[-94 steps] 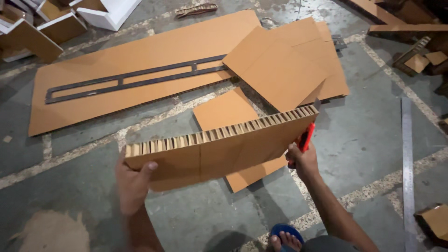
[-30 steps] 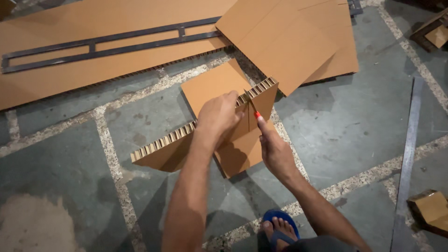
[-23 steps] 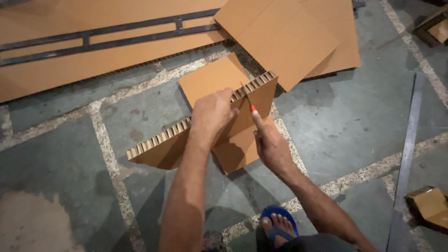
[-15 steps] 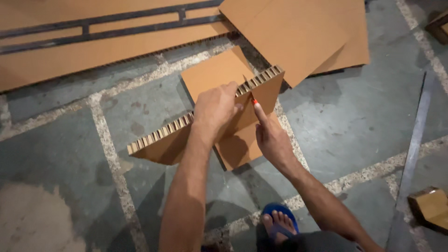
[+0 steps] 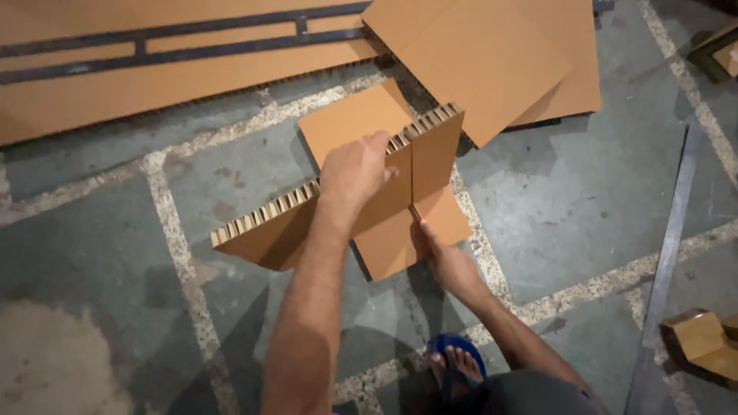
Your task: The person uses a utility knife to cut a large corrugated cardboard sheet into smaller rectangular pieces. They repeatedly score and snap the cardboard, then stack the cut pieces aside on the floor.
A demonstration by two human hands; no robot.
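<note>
While left hand (image 5: 355, 170) clamps the honeycomb cardboard strip (image 5: 338, 201) top edge, right hand (image 5: 446, 257) below grips a red cutter (image 5: 416, 216); likely stiff, light, crush-prone.

1 small brown cardboard box (image 5: 703, 344) sits (partly cut off) at the lower right.

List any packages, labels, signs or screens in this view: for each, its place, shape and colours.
No labels, signs or screens show.
Small cardboard box: lower right on the floor, blocky, plain brown, partly cut off by the frame.
Another box-like brown piece: top right edge, too cropped to tell more.
</note>
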